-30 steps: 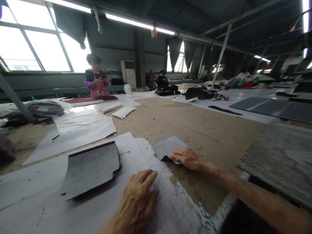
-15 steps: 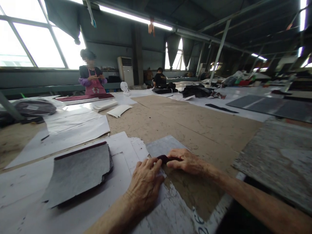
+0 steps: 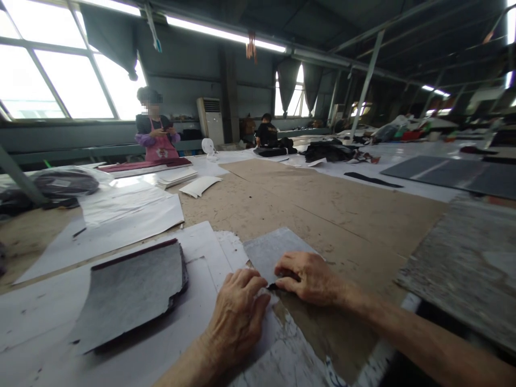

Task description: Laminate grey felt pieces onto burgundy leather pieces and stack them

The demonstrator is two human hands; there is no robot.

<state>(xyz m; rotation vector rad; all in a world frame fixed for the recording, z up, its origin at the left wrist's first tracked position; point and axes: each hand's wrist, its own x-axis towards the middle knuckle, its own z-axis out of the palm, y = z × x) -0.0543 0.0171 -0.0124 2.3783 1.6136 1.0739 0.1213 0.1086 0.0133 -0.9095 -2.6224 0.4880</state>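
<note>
The gray sheet lies flat on the counter, its near edge under my right hand; those fingers curl narrowly over its dark edge. My left hand rests just left of it, fingers bent and close together; I can't tell whether they pinch anything.

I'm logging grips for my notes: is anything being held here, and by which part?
The right hand holds the grey sheet by its near edge; whether the left hand grips it too cannot be told.
</note>
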